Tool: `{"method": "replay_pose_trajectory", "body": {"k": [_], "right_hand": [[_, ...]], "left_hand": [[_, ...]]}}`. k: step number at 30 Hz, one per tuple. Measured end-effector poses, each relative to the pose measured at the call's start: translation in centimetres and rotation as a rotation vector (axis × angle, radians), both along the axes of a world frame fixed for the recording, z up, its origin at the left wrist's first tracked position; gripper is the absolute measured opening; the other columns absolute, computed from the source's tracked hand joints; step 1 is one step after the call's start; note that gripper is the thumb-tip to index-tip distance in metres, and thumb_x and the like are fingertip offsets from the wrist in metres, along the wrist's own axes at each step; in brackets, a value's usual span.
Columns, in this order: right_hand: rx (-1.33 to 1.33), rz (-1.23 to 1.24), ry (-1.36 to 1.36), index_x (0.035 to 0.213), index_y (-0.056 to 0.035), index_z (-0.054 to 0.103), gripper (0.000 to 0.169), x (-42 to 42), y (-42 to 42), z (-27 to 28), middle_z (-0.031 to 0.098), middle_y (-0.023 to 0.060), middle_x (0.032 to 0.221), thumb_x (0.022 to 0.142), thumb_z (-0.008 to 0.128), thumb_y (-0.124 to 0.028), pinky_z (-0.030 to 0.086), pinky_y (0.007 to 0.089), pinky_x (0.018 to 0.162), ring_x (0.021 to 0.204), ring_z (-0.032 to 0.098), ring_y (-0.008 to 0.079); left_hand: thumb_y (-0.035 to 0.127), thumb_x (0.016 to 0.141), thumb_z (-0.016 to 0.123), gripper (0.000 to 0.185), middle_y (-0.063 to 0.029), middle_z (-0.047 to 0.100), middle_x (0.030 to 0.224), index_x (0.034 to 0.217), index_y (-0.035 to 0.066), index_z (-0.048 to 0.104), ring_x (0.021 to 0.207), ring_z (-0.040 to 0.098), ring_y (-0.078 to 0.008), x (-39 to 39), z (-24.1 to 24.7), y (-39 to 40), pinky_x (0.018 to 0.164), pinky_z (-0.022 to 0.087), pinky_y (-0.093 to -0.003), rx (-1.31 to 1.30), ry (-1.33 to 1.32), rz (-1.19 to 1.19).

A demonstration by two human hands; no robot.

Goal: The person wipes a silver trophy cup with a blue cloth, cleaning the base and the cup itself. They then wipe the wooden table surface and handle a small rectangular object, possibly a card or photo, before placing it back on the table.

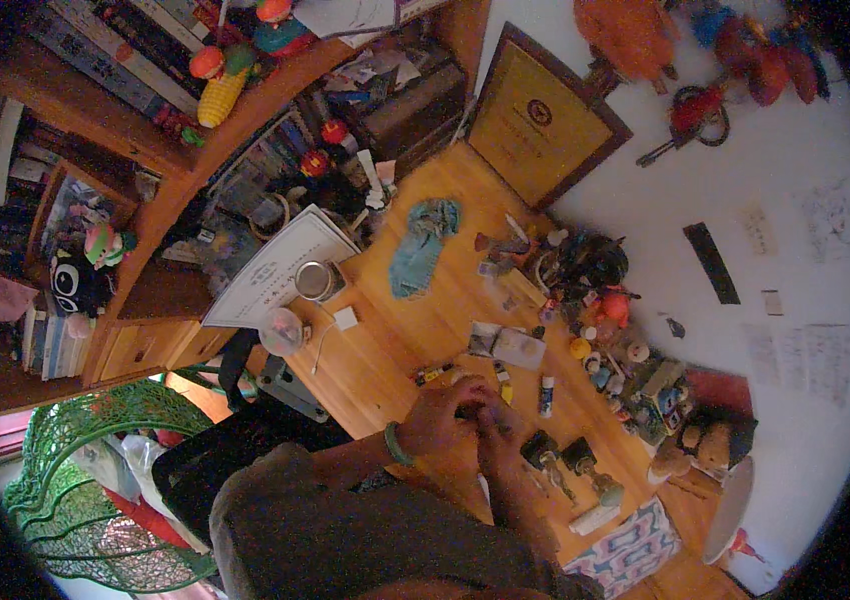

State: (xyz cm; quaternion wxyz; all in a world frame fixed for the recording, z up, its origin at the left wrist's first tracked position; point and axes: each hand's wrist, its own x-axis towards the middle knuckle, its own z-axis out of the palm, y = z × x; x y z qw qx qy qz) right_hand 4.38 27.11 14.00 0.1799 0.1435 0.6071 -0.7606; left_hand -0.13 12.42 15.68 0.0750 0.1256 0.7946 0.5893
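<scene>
My left hand [436, 412], with a green bangle at the wrist, meets my right hand [498, 421] above the wooden desk [365, 379]. The fingers of both are closed around a small dark object [470, 411], mostly hidden by them. Just beyond the hands lie a small yellow-and-black tube [436, 372], a yellow tube [504, 382] and printed photos or cards [507, 345]. A white-and-blue glue stick [546, 396] is to their right. Two small figurines on dark bases [556, 465] [590, 469] lie nearer the desk's right edge. A white pointed item [483, 487] shows beside my right forearm.
A teal cloth [421, 251] lies farther back. Left of it are a lidded jar [318, 280], a clear round container [281, 331] and a white cabled adapter [346, 319]. A framed plaque [545, 120] leans on the wall. Toys and small bottles crowd the right; a patterned box [631, 547] is nearer.
</scene>
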Motion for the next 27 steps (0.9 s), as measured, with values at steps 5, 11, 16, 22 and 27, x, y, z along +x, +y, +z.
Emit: {"method": "replay_pose_trajectory", "body": {"k": [5,11,16,22,27], "right_hand": [[-0.101,-0.280,0.003,0.120,0.0026,0.051,0.031,-0.8,-0.1,1.5,0.062,0.0140,0.096,0.093,0.053,-0.013,0.054,0.0380,0.068,0.084,0.063,0.0256],[-0.104,-0.278,-0.084,0.109,-0.0001,0.052,0.021,0.8,2.0,-0.1,0.060,0.0118,0.080,0.094,0.052,-0.014,0.053,0.0383,0.066,0.075,0.062,0.0246],[0.183,-0.203,-0.103,0.107,0.0003,0.053,0.021,3.8,3.5,-2.8,0.060,0.0114,0.077,0.094,0.053,-0.015,0.053,0.0391,0.067,0.072,0.062,0.0248],[0.161,-0.331,-0.348,0.108,0.0021,0.055,0.022,3.3,3.9,0.3,0.062,0.0126,0.077,0.093,0.053,-0.014,0.053,0.0384,0.070,0.072,0.063,0.0246],[0.112,-0.358,-0.249,0.108,0.0029,0.055,0.023,3.1,4.6,0.0,0.062,0.0119,0.080,0.093,0.052,-0.014,0.053,0.0358,0.070,0.074,0.063,0.0232]], "left_hand": [[0.017,0.077,0.071,0.032,-0.0067,0.056,0.093,0.104,0.004,0.061,0.085,0.053,-0.0201,-7.5,-5.5,-3.8,0.072,0.047,-0.0326,0.246,0.225,0.058],[0.023,0.086,0.063,0.026,-0.0102,0.064,0.077,0.099,0.002,0.065,0.064,0.060,-0.0194,-30.4,-13.9,-4.4,0.058,0.049,-0.0311,-0.318,0.312,0.722],[0.040,0.086,0.061,0.034,-0.0131,0.064,0.071,0.087,0.007,0.069,0.057,0.063,-0.0238,-41.6,-22.7,-2.4,0.048,0.051,-0.0360,-0.972,0.100,0.825],[0.035,0.082,0.065,0.028,-0.0106,0.067,0.072,0.073,0.008,0.067,0.055,0.063,-0.0222,-43.0,-23.1,-0.9,0.045,0.051,-0.0378,-0.895,0.096,0.765],[0.033,0.078,0.069,0.024,-0.0110,0.068,0.081,0.084,0.010,0.069,0.070,0.067,-0.0255,-41.8,-20.0,-1.4,0.059,0.055,-0.0388,-0.933,-0.005,0.699]]}}
